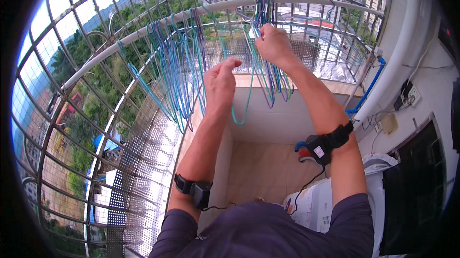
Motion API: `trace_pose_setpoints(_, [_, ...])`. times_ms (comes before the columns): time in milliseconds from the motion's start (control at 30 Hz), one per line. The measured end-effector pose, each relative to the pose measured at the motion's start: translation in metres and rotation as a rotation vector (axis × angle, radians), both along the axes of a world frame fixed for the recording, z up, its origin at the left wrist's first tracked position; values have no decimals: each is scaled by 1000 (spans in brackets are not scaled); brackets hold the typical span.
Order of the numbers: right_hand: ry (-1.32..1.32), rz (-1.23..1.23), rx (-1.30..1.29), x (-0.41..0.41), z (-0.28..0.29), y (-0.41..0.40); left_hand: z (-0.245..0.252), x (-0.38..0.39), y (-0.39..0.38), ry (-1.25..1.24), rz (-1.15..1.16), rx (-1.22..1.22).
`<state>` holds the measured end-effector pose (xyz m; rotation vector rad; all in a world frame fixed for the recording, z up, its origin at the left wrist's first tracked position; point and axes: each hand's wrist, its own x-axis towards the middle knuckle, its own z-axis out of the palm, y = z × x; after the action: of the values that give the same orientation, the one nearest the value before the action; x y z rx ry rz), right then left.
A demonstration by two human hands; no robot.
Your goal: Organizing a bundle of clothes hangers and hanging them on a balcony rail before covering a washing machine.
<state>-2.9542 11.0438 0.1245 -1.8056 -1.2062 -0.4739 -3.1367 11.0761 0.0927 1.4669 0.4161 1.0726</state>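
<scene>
Many coloured wire clothes hangers hang from a pale horizontal rail. My right hand, fingers curled, is closed around the upper parts of a tight bunch of hangers right of the middle. My left hand is raised just left of it, its fingers curled and its thumb pointing right. A green hanger hangs behind and beside the left hand; whether the fingers touch it cannot be told. Left of that hand a wide group of blue, green and purple hangers hangs along the rail.
Metal window bars curve around the front and left, above a perforated metal ledge. At the right are a white pipe, a blue pipe and a wall socket. A white container stands low at the right.
</scene>
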Motion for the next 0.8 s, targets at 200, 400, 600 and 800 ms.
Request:
trace_pose_setpoints(200, [-105,-98,-205,10,-6,2,28,-36,17,-76,-52,-115])
trace_pose_setpoints(400, [-155,-142,-102,2,-4,11,24,-37,18,86,27,-94])
trace_pose_setpoints(600, [-232,-58,1,-25,17,-3,11,-16,20,163,-5,-67])
trace_pose_setpoints(800, [-261,-61,45,-29,25,-7,3,-3,9,146,10,17])
